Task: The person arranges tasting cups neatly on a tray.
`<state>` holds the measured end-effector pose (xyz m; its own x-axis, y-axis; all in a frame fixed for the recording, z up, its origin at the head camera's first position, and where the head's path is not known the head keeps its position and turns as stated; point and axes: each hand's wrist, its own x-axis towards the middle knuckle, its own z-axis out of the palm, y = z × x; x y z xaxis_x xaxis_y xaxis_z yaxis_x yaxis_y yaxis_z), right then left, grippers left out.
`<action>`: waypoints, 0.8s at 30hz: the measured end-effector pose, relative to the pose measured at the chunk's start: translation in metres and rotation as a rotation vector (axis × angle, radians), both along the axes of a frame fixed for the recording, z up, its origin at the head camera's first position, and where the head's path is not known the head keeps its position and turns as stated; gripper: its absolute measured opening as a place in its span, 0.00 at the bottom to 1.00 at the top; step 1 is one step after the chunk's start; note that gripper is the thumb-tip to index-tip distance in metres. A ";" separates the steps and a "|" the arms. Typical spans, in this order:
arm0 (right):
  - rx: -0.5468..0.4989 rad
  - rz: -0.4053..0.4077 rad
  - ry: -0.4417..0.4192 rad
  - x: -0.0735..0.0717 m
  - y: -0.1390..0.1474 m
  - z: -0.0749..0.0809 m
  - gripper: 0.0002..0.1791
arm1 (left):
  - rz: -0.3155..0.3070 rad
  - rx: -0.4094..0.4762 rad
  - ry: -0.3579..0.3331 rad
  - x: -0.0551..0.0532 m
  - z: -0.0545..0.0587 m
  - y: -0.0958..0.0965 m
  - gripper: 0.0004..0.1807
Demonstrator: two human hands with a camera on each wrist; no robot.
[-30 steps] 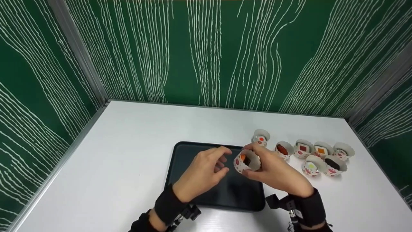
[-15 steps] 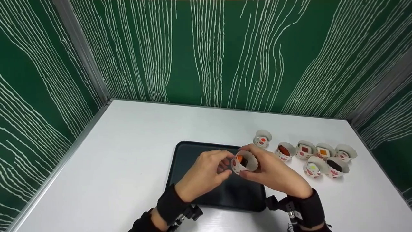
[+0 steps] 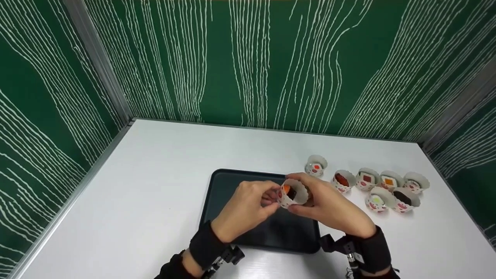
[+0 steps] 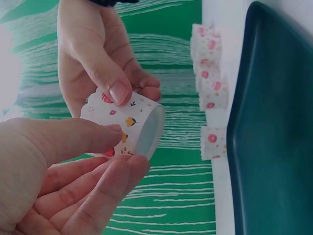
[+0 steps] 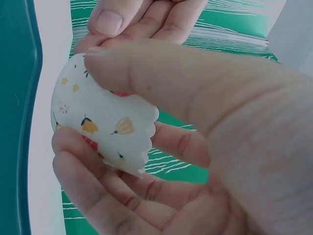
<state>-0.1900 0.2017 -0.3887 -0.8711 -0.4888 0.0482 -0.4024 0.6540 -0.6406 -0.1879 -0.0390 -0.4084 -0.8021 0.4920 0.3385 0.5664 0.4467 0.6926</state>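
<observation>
Over the black tray [image 3: 219, 178], a paper baking cup [image 3: 298, 193] with a scalloped rim and small printed pictures is held tilted. Inside it sits an orange and black piece [image 3: 288, 191] resembling sushi. My right hand [image 3: 329, 201] grips the cup from the right, thumb and fingers curled round its wall. From the left, my left hand [image 3: 250, 205] pinches the cup near its base; in the left wrist view the thumb [image 4: 110, 137] lies on the printed wall with fingers below. The right wrist view shows the cup wall [image 5: 98, 110] between the right thumb and fingers.
At the right of the white table [image 3: 162, 166] stand several similar cups, among them one with a reddish piece [image 3: 341, 179] and one with a dark piece [image 3: 402, 197]. Another cup [image 3: 316, 166] stands behind the tray. Green panels [image 3: 217, 97] border the table.
My left hand has moved right to meet the cup, and its fingers have come onto the cup's side. The right hand keeps its grip and has shifted slightly left with the cup.
</observation>
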 end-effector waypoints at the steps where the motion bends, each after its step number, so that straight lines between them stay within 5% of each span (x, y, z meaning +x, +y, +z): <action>1: -0.006 0.003 -0.008 0.000 0.000 0.000 0.37 | 0.005 0.002 0.001 0.000 0.000 0.000 0.14; 15: -0.078 -0.001 -0.035 0.000 0.001 0.005 0.40 | 0.015 0.053 0.010 0.000 0.001 -0.005 0.25; 24: -0.124 -0.010 0.080 -0.002 -0.006 0.003 0.27 | 0.041 0.103 0.015 -0.002 -0.003 -0.009 0.31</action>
